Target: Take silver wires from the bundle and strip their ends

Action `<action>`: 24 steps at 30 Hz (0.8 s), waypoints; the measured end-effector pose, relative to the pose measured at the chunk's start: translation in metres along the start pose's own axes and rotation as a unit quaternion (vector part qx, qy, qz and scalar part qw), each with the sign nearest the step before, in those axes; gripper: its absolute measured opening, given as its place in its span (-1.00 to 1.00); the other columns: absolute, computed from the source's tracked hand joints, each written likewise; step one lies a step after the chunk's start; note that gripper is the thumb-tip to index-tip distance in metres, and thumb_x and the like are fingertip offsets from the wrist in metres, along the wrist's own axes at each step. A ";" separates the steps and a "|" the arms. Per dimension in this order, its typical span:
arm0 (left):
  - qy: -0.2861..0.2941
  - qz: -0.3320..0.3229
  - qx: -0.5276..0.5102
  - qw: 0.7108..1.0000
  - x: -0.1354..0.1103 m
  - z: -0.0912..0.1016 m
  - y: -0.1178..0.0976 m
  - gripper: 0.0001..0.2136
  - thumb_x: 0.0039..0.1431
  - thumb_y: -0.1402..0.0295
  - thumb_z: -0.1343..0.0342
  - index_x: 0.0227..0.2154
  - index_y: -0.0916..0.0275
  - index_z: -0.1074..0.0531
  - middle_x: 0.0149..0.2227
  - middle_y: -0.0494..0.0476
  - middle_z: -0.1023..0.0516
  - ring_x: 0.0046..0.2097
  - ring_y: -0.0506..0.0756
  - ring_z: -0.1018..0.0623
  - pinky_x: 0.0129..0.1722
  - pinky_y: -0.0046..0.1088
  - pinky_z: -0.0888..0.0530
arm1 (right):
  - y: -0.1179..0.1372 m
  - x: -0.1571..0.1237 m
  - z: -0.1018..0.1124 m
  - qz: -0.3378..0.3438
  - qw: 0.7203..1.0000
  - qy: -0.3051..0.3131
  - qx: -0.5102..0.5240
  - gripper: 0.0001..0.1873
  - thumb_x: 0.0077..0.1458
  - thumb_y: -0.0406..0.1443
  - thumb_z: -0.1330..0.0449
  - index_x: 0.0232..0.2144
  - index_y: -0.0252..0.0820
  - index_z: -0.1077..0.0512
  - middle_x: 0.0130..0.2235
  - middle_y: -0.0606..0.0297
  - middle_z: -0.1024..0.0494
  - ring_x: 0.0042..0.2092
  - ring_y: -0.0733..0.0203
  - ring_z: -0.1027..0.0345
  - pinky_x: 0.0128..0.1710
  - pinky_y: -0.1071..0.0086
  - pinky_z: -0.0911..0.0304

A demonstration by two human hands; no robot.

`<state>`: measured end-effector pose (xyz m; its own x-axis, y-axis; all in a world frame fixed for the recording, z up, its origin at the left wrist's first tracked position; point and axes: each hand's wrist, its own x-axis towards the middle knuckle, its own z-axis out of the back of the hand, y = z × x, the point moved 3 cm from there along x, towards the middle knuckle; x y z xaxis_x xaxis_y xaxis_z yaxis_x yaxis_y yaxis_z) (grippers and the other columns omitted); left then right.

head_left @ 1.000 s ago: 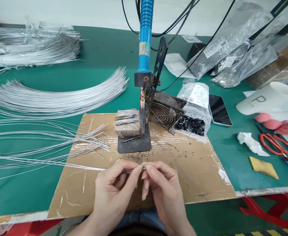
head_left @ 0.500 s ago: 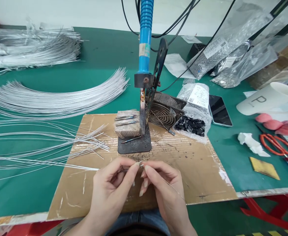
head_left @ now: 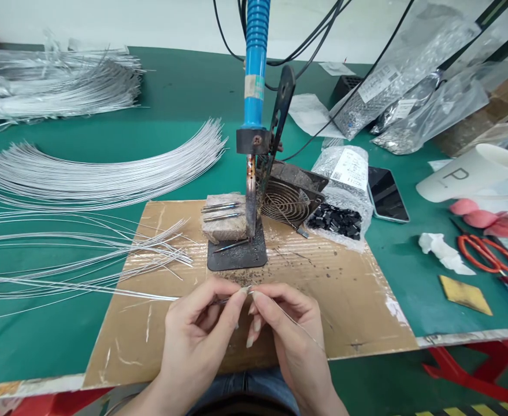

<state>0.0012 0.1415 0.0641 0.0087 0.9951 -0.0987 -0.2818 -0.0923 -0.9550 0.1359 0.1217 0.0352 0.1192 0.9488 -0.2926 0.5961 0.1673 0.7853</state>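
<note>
Below the soldering iron, my left hand (head_left: 201, 329) and my right hand (head_left: 292, 329) meet fingertip to fingertip. A thin wire (head_left: 302, 329) runs from the right pinch back across that hand toward the wrist. The left thumb and forefinger press on something tiny, mostly covered by the fingertips. Loose white wires (head_left: 149, 296) reach from the left up to my left hand; whether any is in its grip is hidden. The blue-handled soldering iron (head_left: 255, 104) hangs tip down in a stand above a black plate (head_left: 254, 260). Beside its tip, a worn block (head_left: 219, 231) carries thin metal rods.
A cardboard sheet (head_left: 344, 312) covers the work area. A curved wire bundle (head_left: 106, 176) lies left, with more bundles behind. On the right are a fan (head_left: 286, 202), a bag of black parts (head_left: 336, 222), a phone (head_left: 388, 193), a mug (head_left: 466, 173), scissors (head_left: 488, 254) and a yellow sponge (head_left: 466, 294).
Both hands stay almost in place, fingertips still together. The left fingertips have shifted very slightly toward the right ones; the small thing between them shows less.
</note>
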 end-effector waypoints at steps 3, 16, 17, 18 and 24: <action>0.000 0.000 0.003 1.000 -0.001 -0.001 0.001 -0.83 0.30 0.31 -0.21 -0.40 0.21 -0.59 -0.46 0.00 -0.62 -0.40 -0.01 -0.55 -0.36 -0.56 -0.42 | 0.000 0.000 0.000 -0.003 1.000 0.001 0.006 -0.86 0.14 -0.20 -0.47 -0.33 -0.14 -0.71 -0.46 0.36 -0.61 -0.54 0.37 -0.43 -0.48 0.50 -0.40; 0.044 -0.107 0.092 0.989 0.005 0.005 0.004 -0.84 0.33 0.35 -0.21 -0.40 0.17 -0.58 -0.53 -0.06 -0.54 -0.54 -0.05 -0.42 -0.54 -0.57 -0.30 | 0.001 0.005 0.015 -0.027 0.998 0.056 -0.010 -0.87 0.16 -0.22 -0.48 -0.36 -0.15 -0.69 -0.47 0.38 -0.59 -0.57 0.39 -0.44 -0.52 0.54 -0.39; 0.046 -0.112 0.097 0.988 0.005 0.006 0.003 -0.84 0.33 0.35 -0.21 -0.40 0.17 -0.58 -0.53 -0.07 -0.53 -0.54 -0.05 -0.40 -0.54 -0.56 -0.30 | 0.002 0.005 0.016 -0.034 0.997 0.064 -0.013 -0.87 0.15 -0.22 -0.48 -0.37 -0.15 -0.69 -0.47 0.38 -0.59 -0.58 0.39 -0.44 -0.52 0.55 -0.39; 0.050 -0.115 0.100 0.987 0.006 0.006 0.001 -0.83 0.33 0.35 -0.21 -0.41 0.16 -0.58 -0.54 -0.08 -0.52 -0.54 -0.05 -0.38 -0.54 -0.56 -0.29 | 0.004 0.007 0.018 -0.042 0.996 0.075 -0.017 -0.86 0.15 -0.22 -0.48 -0.37 -0.16 -0.69 -0.48 0.38 -0.59 -0.58 0.39 -0.45 -0.53 0.55 -0.39; 0.060 -0.132 0.111 0.983 0.006 0.006 -0.002 -0.83 0.32 0.35 -0.21 -0.41 0.14 -0.59 -0.57 -0.09 -0.48 -0.56 -0.04 -0.29 -0.57 -0.55 -0.24 | 0.011 0.012 0.021 -0.076 0.991 0.105 -0.029 -0.83 0.14 -0.21 -0.48 -0.40 -0.20 -0.69 -0.50 0.37 -0.57 -0.60 0.39 -0.43 -0.58 0.57 -0.41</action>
<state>-0.0040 0.1474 0.0672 0.2185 0.9706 0.1005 -0.4566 0.1927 -0.8686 0.1602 0.1291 0.0290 -0.1390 0.9455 -0.2944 0.5471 0.3211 0.7731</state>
